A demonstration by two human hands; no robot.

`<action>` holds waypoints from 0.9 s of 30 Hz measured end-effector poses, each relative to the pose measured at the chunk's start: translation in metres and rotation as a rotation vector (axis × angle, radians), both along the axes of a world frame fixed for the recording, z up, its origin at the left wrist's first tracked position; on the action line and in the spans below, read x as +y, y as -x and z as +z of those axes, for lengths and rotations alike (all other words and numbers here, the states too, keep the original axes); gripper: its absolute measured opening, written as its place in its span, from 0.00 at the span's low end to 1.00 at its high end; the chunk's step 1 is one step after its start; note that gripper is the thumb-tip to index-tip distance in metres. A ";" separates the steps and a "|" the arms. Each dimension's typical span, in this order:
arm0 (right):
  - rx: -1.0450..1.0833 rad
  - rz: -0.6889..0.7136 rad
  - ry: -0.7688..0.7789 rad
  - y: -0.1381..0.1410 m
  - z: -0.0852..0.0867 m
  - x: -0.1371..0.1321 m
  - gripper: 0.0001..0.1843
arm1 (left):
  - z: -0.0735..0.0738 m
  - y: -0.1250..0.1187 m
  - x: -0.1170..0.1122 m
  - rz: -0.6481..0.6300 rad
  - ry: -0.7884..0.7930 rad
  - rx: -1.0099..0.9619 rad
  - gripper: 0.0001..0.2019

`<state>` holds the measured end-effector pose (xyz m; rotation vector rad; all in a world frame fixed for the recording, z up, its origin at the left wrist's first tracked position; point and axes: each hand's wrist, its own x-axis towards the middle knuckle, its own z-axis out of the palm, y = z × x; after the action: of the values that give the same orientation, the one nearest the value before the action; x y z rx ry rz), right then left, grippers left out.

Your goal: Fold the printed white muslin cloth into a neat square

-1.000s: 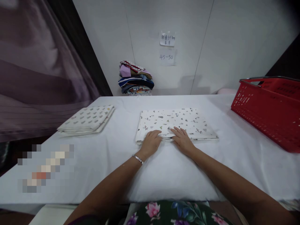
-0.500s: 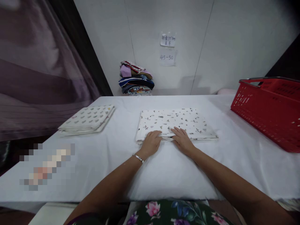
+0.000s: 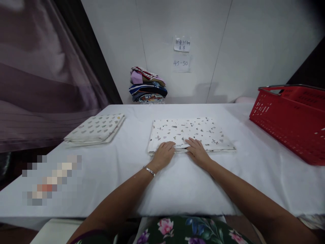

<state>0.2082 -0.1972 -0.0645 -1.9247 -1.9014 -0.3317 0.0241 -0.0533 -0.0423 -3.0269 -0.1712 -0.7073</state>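
Touching along the near edge: the left hand (image 3: 164, 155) and the right hand (image 3: 199, 155) both rest on the near side of the patterned cloth (image 3: 188, 130), so its body lies at 12 o'clock from them (clock centred between the hands, 12 toward the wall (image 3: 159, 27)).
Cloth's place: folded flat in layers, about the middle of the white-covered worktop (image 3: 203, 193).
Long axis: from 9 to 3 o'clock, across the person's front.
Nearer hand: neither, since both touch; the right sits closer to the middle of the near edge, the left closer to the 9 o'clock end, and more cloth reaches past the right hand than past the left.
Hands' state: fingers slightly spread over the edge, a narrow gap between the two where the layers show; the thumbs are partly hidden, so I cannot tell whether they pinch.
Second folded cloth (image 3: 98, 127): between 9 and 10 o'clock, well apart from the hands.
Red basket (image 3: 289, 125): between 2 and 3 o'clock, its side facing the cloth.
Fabric stack (image 3: 148, 86): 11 o'clock, beyond the worktop's far edge.
Upper sheet (image 3: 182, 44): 12 o'clock, handwritten Chinese characters, apparently 折叠织物 over 桌布, the strokes soft.
Lower sheet (image 3: 181, 63): just under it, reading "45-50".
Brands: none legible on cloths or basket.
Pixelated patch (image 3: 52, 179): 8 o'clock, content unreadable.
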 end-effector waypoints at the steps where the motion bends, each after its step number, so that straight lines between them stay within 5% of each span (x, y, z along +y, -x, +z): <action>1: 0.002 0.000 0.003 0.000 0.000 0.000 0.09 | 0.001 0.000 -0.001 -0.003 0.009 0.007 0.08; 20: 0.024 0.001 0.005 -0.002 -0.002 0.001 0.09 | 0.014 -0.012 -0.010 0.004 -0.057 0.208 0.15; 27: -0.022 -0.005 0.004 0.001 0.001 -0.002 0.07 | 0.020 -0.002 -0.017 -0.025 -0.061 0.115 0.15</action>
<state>0.2075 -0.1991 -0.0639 -1.9370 -1.9128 -0.3521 0.0263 -0.0700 -0.0227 -3.0053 -0.1073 -0.5273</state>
